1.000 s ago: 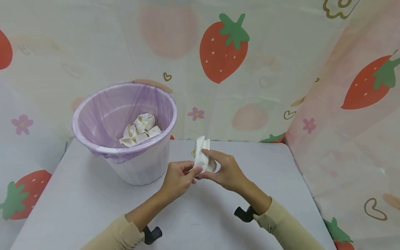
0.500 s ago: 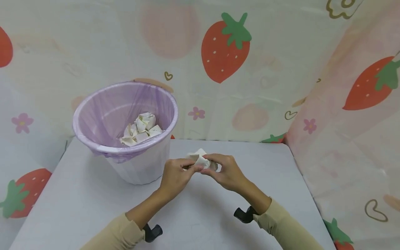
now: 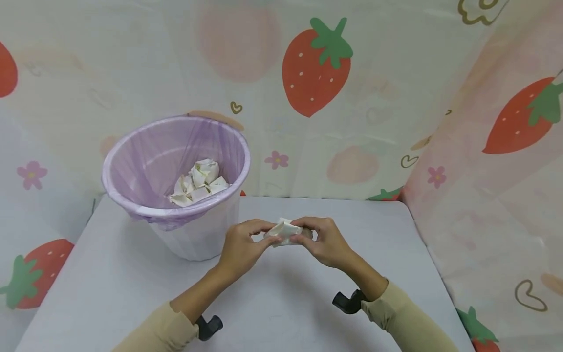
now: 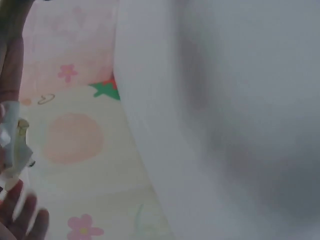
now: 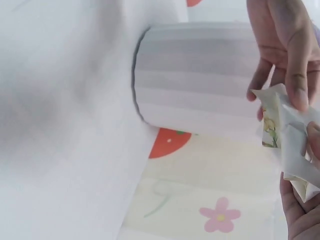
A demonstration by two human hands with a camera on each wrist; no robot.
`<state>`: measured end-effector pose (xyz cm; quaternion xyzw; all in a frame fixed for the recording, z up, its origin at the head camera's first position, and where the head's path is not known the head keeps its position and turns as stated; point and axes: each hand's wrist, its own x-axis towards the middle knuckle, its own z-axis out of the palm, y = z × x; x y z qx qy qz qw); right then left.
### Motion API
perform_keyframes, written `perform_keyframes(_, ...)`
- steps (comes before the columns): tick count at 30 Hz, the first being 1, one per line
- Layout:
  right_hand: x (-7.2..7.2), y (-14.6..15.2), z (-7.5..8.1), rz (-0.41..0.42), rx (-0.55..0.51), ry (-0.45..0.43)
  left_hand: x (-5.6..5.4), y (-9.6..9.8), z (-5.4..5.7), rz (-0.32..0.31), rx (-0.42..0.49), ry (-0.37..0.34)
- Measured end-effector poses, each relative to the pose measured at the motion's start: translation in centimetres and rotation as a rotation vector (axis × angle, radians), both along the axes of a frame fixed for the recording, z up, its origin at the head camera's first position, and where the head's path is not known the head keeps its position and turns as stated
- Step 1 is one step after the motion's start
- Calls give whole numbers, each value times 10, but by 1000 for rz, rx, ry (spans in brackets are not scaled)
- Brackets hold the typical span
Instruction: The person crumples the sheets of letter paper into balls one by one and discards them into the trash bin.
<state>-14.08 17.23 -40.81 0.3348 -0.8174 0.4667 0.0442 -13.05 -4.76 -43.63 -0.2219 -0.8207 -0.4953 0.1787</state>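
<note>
A crumpled white paper piece (image 3: 283, 231) is held off the table between both hands in the head view. My left hand (image 3: 241, 245) pinches its left side between thumb and fingers. On its right side, my right hand (image 3: 324, 242) grips it with thumb and fingers. The right wrist view shows folded flaps of the paper (image 5: 294, 132) and a small yellow-green flower print. Only part of the paper (image 4: 19, 145) enters the left wrist view, at the left edge. Fingers hide some of it.
Left of the hands stands a white bin (image 3: 198, 239) lined with a thin purple bag (image 3: 145, 166). Several crumpled white paper pieces (image 3: 204, 172) lie inside it. The white table (image 3: 281, 303) ends at a strawberry-patterned cloth wall (image 3: 396, 98).
The paper, upright between the hands a second ago, is now folded down into a lower, more compact shape. The left hand has shifted slightly left. The bin has not moved.
</note>
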Motion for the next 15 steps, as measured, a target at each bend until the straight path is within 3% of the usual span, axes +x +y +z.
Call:
perform_keyframes(4,0,1,-1,0,-9,-12,2,0,4,-58,-88,-16)
perform_keyframes(7,1,-1,0,3,-16,-23,3,1,6,-126,-97,-95)
perform_keyframes(15,2,-5,-2,-34,-111,-128,0,2,7,-223,73,-284)
